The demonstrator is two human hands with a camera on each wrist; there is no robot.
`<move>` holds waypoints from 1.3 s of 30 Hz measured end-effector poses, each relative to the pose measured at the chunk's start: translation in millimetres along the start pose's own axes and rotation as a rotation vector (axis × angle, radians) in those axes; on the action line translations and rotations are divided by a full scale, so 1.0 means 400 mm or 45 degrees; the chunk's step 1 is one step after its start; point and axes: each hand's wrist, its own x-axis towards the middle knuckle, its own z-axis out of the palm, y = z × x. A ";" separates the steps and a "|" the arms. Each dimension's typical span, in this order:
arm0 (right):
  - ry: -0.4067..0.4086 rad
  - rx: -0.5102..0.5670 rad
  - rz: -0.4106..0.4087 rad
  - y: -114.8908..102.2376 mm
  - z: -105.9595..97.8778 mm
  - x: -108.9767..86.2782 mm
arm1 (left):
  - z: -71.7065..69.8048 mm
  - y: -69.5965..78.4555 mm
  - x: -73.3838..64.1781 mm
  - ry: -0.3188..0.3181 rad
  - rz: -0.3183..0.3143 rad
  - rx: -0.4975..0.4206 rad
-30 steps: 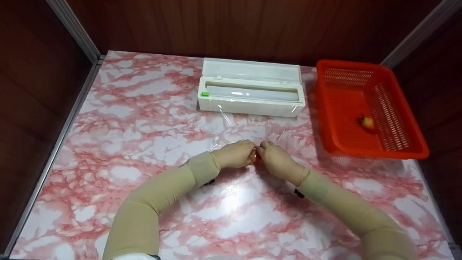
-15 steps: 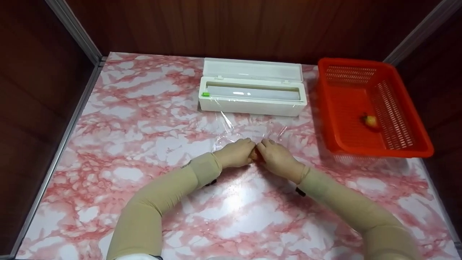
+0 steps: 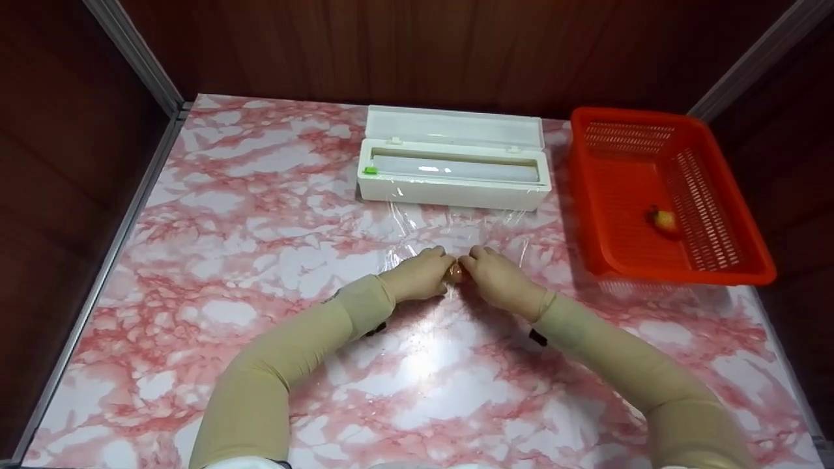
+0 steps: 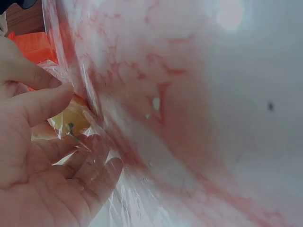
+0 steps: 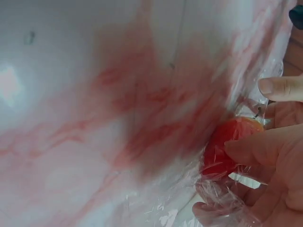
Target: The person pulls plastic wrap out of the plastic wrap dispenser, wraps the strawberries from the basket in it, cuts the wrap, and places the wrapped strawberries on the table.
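Note:
A small red-and-yellow fruit [image 5: 222, 142] with a thin stem lies between the two hands, covered in clear plastic wrap [image 5: 222, 198]. My right hand [image 3: 500, 279] grips it, thumb on its red side and fingers beneath. My left hand [image 3: 420, 273] is at the fruit's yellow end, seen in the left wrist view, with its fingers bent and wrap gathered over the fingertips [image 4: 111, 172]. Several creases of wrap run from the hands back to an open white dispenser box [image 3: 453, 195]. The fruit's underside is hidden by the fingers.
The box's lid [image 3: 453, 127] is tipped back, with a roll [image 3: 456, 168] inside and a green slider [image 3: 370, 170] at its left end. At the right stands a red plastic basket [image 3: 589, 228] holding another yellow-and-red fruit [image 3: 664, 223]. Dark panels enclose the marbled table [image 3: 228, 312].
Both hands have shifted slightly forward and left with the fruit, and more of it shows between them. The box and basket keep their places.

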 end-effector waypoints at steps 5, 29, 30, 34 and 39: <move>-0.119 0.115 0.051 0.014 -0.022 0.018 | -0.002 -0.011 0.002 0.038 -0.013 0.010; -0.254 0.453 0.181 0.083 -0.043 0.059 | -0.032 -0.066 0.013 0.136 -0.169 -0.112; -0.262 0.458 0.188 0.085 -0.043 0.062 | -0.033 -0.069 0.013 0.143 -0.182 -0.120; -0.277 0.477 0.197 0.094 -0.040 0.072 | -0.038 -0.080 0.011 0.155 -0.212 -0.149; -0.276 0.492 0.194 0.104 -0.034 0.077 | -0.041 -0.093 0.009 0.172 -0.223 -0.158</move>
